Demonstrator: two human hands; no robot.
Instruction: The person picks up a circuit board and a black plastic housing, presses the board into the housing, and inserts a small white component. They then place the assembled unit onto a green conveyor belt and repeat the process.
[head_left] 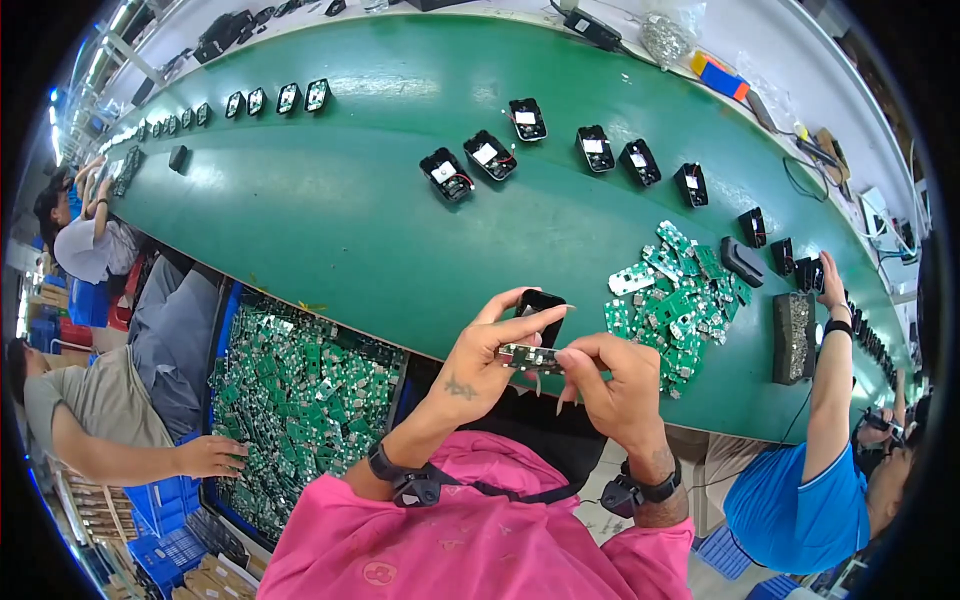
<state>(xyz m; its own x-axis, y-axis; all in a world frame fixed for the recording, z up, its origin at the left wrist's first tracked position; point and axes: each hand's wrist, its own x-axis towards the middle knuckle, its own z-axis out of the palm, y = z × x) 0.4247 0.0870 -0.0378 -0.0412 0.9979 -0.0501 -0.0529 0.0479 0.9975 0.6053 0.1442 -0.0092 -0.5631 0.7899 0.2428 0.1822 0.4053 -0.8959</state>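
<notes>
My left hand (472, 368) is wrapped round a small black plastic housing (541, 302) above the table's near edge. Just below that housing is a small green circuit board (530, 357), lying between my two hands. The thumb and fingers of my right hand (622, 382) pinch the board's right end, while its left end meets my left hand. Most of the housing is hidden by my left fingers. To the right of my hands lies a loose heap of green circuit boards (680, 310) on the green tabletop (330, 200).
Several open black housings (489, 155) stand across the table, with more in rows at both sides. A blue-edged bin of circuit boards (300, 390) is at my left, with a co-worker's hand (212, 456) over it. Another co-worker's arm (830, 370) reaches in past a dark block (794, 338).
</notes>
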